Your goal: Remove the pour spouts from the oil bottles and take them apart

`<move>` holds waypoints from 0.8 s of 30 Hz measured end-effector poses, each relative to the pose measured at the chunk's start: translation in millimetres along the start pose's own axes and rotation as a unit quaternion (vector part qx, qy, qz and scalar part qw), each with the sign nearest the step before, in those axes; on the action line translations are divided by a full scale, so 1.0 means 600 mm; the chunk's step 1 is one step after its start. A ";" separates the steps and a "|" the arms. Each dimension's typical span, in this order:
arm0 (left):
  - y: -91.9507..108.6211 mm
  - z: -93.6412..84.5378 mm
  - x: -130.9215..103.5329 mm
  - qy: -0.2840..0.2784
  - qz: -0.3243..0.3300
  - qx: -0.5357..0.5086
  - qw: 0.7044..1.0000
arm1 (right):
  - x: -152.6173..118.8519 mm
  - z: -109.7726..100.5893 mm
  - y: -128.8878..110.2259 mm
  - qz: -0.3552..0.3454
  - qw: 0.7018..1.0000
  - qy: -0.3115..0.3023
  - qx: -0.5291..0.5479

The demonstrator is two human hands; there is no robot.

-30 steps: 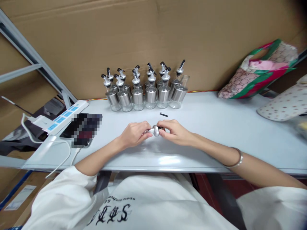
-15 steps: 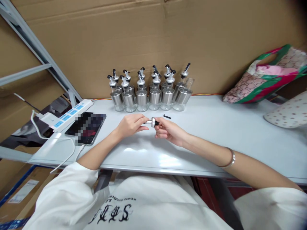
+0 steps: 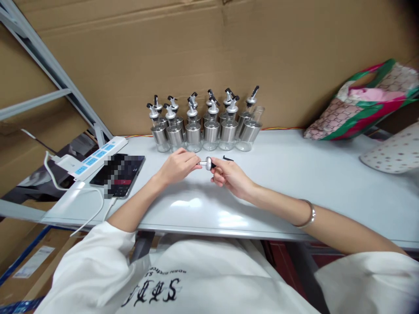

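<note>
Between my hands a bottle pourer (image 3: pixel 208 163) lies sideways, with a silver collar, a metal spout and a black stopper end. My right hand (image 3: pixel 235 178) grips its black end between thumb and fingers. The fingers of my left hand (image 3: pixel 179 167) are closed at the spout's tip, which they partly hide. Just behind my right hand a small black plastic piece (image 3: pixel 228 158) rests on the table. Beyond stand several glass bottles with steel sleeves (image 3: pixel 193 133), topped with similar pourers. The bottle at the front right (image 3: pixel 250 131) has a bare neck.
On the left of the white table (image 3: pixel 281 170) are a phone (image 3: pixel 132 179) with a charging cable and a white power strip (image 3: pixel 98 157). A patterned bag (image 3: pixel 353 115) and a dotted white object (image 3: pixel 393 150) stand at the right. Cardboard (image 3: pixel 281 61) rises behind the bottles.
My left fingers have drawn closer together around the spout's tip. The pourer and my right hand have shifted slightly up, and my right hand now comes nearer the small black piece.
</note>
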State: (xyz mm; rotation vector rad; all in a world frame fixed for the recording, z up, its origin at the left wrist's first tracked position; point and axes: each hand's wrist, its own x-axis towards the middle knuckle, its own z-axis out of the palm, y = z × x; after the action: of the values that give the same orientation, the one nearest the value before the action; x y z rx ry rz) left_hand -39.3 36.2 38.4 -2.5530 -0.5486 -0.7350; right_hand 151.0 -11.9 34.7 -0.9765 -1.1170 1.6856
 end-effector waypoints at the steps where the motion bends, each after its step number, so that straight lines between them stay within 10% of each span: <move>1: -0.002 -0.003 0.001 -0.013 -0.009 -0.016 1.000 | -0.001 0.002 0.000 -0.008 1.000 0.000 0.002; 24: 0.001 -0.024 0.012 -0.099 -0.209 -0.274 0.933 | 0.001 0.007 0.008 -0.098 0.994 0.014 -0.040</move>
State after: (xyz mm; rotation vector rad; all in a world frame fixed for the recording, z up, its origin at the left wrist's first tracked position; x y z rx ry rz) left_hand -39.1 30.3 53.2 -3.0899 -1.1152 -0.8718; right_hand 146.1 -13.6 31.2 -0.9053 -1.2280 1.4757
